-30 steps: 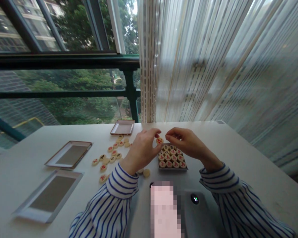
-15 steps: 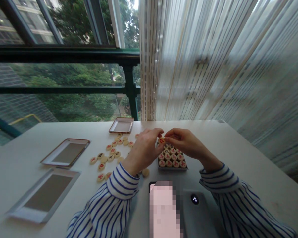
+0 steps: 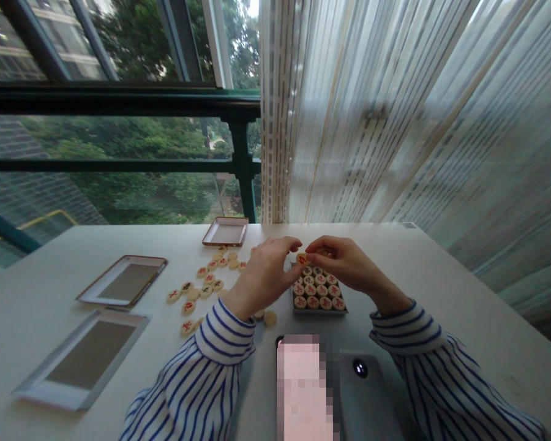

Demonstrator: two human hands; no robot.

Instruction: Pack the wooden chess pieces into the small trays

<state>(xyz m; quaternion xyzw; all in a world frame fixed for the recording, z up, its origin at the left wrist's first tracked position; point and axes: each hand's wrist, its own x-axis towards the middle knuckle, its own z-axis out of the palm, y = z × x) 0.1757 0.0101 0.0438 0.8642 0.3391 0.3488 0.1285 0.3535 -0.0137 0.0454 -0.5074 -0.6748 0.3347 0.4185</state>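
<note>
A Chinese chess piece (image 3: 302, 260) with a red character is pinched in the fingertips of my right hand (image 3: 344, 262), tilted so its face shows. Close beside it, my left hand (image 3: 266, 269) has its thumb and index finger apart; whether the thumb touches the piece I cannot make out. Just below both hands sits a small box (image 3: 321, 313) packed with rows of chess pieces (image 3: 325, 302), red characters in front and black ones farther back. Its far side is partly hidden by my fingers. Loose chess pieces (image 3: 209, 278) are scattered left of my left hand, some face down.
A small box lid or tray (image 3: 205, 244) lies near the far table edge. Two larger shallow trays (image 3: 123, 304) (image 3: 80, 401) lie on the left. A phone with a pink, blurred-out surface (image 3: 303, 386) and a grey device (image 3: 367, 398) lie in front of me on the white table (image 3: 463, 324).
The held piece has shifted slightly to the right, away from my left fingers and closer into my right fingertips. The boxes and trays stay where they were.
</note>
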